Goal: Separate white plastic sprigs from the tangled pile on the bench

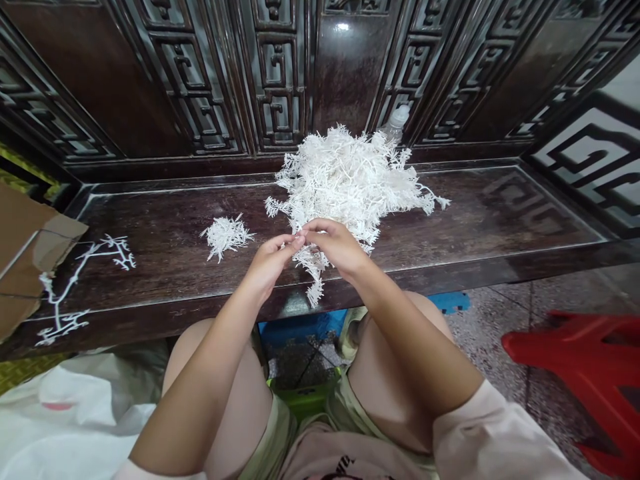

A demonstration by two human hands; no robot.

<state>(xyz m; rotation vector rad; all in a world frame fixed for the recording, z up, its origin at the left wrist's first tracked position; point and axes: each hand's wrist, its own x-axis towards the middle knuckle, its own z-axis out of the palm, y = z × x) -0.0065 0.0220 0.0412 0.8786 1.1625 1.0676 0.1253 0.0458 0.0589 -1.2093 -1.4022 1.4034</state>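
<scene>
Just in front of a big heap of white plastic twig pieces (pixel 345 180), my two hands meet with fingertips pinched together. My left hand (pixel 270 263) has thumb and forefinger closed, touching the fingertips of my right hand (pixel 337 247), which is also closed. Whatever lies between the fingers is too small or hidden to make out. Beneath the hands a white sprig (pixel 315 283) hangs over the bench's front edge; whether it is held or part of the heap I cannot tell. A small pile of short white sprigs (pixel 226 236) lies to the left.
Farther left on the dark wooden bench (pixel 170 267), a branched white stem (pixel 75 280) lies by a torn cardboard piece (pixel 30 253). A clear bottle (pixel 399 120) stands behind the heap. Carved panels (pixel 280 73) rise behind. A red plastic stool (pixel 585 360) is on the floor at right.
</scene>
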